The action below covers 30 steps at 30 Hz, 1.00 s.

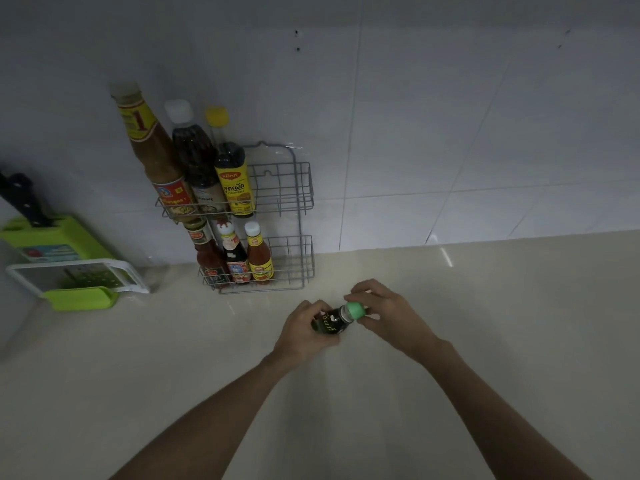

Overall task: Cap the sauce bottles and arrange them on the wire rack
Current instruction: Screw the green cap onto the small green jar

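Your left hand point(304, 332) is wrapped around the body of a small dark bottle point(330, 322), held low over the counter point(485, 341) just in front of the rack point(298, 216). The bottle is tipped over: its long axis runs from lower left to upper right, neck pointing right and slightly away from you. Your right hand point(388, 313) pinches the green cap point(356, 310) at the neck between thumb and fingertips; a band of clear neck shows just below it. Whether the cap is fully seated cannot be told.

The bottle's label carries yellow-green script, too curled to read.

The rack stands against the tiled wall point(450, 133). Its upper shelf holds three tall bottles on the left side; the brown sauce point(152, 150) shows a large red "1" on its neck band, and the yellow-capped one point(232, 174) has a yellow label with a red logo and Thai writing. The lower shelf holds three short bottles point(235, 258) with red and orange sauces. The right part of both shelves is bare.
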### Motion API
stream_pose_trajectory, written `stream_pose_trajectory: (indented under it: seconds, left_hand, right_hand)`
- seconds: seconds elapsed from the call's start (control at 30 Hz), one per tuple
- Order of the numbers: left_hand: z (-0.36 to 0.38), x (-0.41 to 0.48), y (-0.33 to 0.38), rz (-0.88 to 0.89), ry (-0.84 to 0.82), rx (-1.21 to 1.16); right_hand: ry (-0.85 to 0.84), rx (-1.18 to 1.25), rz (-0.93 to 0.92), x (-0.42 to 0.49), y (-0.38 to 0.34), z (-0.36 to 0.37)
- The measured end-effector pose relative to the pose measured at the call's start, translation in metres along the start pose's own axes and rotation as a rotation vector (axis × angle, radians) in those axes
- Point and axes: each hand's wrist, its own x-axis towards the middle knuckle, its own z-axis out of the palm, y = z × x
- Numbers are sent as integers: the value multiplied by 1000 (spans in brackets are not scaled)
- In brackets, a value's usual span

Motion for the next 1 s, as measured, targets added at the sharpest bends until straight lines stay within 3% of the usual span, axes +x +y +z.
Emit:
stream_pose_trajectory:
  seconds: [0.17, 0.33, 0.63, 0.73, 0.83, 0.93, 1.0]
  left_hand:
    - [-21, -9, 5, -21, -81, -16]
    - [-33, -21, 13, -96, -152, -90]
    - [-33, -35, 18, -66, -160, -106]
    - [-36, -35, 23, -62, -146, -125]
    - [-37, -39, 27, -35, -171, -107]
    - [-38, -41, 29, -41, -141, -134]
    - [-39, -41, 29, -38, -131, -142]
  right_hand:
    - [-142, -45, -112, 12, -20, -15]
    - [-212, -1, -82, 16, -37, -26]
    - [-328, 26, 169, 12, -57, -39]
    - [-247, 39, 114, 11, -61, -42]
    - [-145, -97, 190, 11, -64, -44]
    - [-175, 4, 170, 7, -67, -45]
    - [-154, -85, 168, 5, -69, -44]
